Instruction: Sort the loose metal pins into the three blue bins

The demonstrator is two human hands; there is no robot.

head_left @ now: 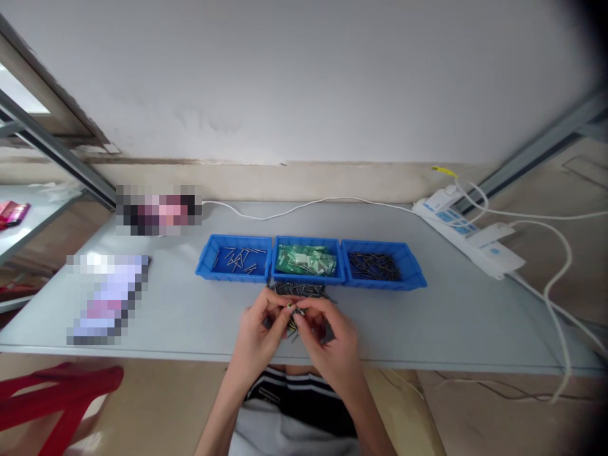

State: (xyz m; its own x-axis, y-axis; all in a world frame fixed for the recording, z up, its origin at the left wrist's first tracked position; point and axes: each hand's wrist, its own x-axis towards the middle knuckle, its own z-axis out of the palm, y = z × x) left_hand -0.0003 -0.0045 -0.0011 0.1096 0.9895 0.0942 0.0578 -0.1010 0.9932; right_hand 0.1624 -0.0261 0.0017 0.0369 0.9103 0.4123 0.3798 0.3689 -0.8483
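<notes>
"Small metal pieces (299, 311): where exactly are they?"

"At the fingertips, above the front of the table (180, 316), near its middle. They are too small to tell apart."

"And the fingers?"

"On the left hand (254, 335), thumb and forefinger are pinched together on them; the right hand (335, 332) grips from the other side in the same way. The fingertips nearly meet, so I can't tell which piece sits in which hand."

"What is close by?"

"A few loose pins (293, 330), some yellowish, show between the hands. Just beyond the fingers lies a pile of dark pins (304, 290), partly hidden by them."

"And behind that?"

"Three blue bins side by side. The left bin (232, 277) has scattered silvery pins, the middle bin (308, 278) has pale parts among green plastic, and the right bin (413, 269) has dark pins."

"Farther out?"

"On the right, a white power strip (468, 239) lies at an angle. A thin white cord (266, 218) runs along the back of the table to a pixelated object (159, 210). Another pixelated object (111, 297), bluish, lies nearer the front at the left. Below that end is a red stool (47, 392)."
</notes>
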